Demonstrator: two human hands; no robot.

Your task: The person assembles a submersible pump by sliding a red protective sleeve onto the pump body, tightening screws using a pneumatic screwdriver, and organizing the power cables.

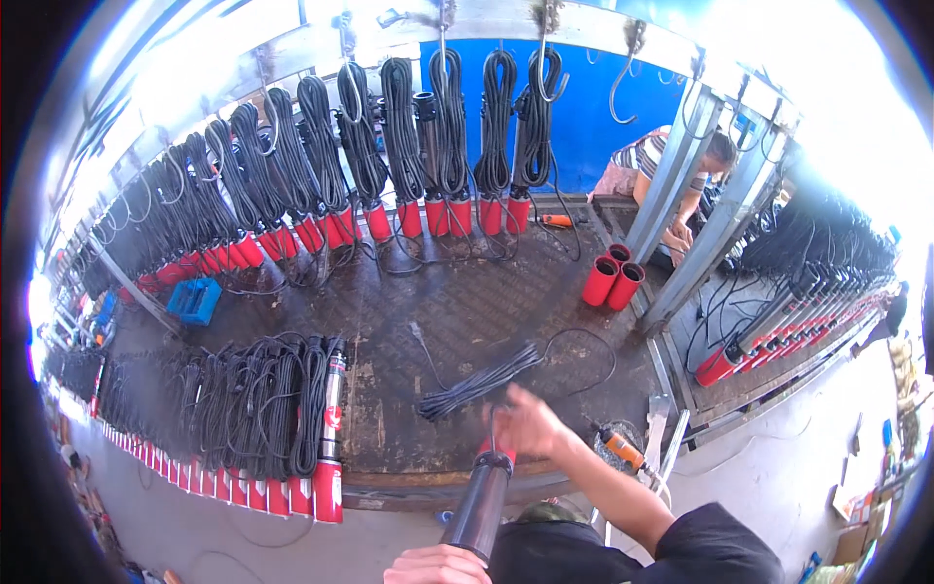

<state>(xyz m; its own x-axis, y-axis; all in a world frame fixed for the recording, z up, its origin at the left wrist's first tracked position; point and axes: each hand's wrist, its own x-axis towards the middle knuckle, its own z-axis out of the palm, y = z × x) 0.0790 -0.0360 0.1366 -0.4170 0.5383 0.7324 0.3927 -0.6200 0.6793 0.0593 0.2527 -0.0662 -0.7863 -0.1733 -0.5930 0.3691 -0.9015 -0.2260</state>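
A dark cylindrical pump (479,501) with a red end slants up from the lower edge toward the bench. Wrapped round its near, lower end is my left hand (438,566). My right hand (525,425) is at the far red end, its fingers curled about the black cable that comes out there; part of the grip is hidden. Just beyond it a tied bundle of black cable (479,382) lies on the bench, with a plug (416,331) at one loose end and a loop running off to the right.
Pumps with coiled cables (448,127) hang or stand in a row at the back; more (331,419) line the left front. Red cups (613,277), a blue holder (194,301) and an orange power tool (623,448) are on the bench. Another person (681,175) works beyond metal posts (671,195).
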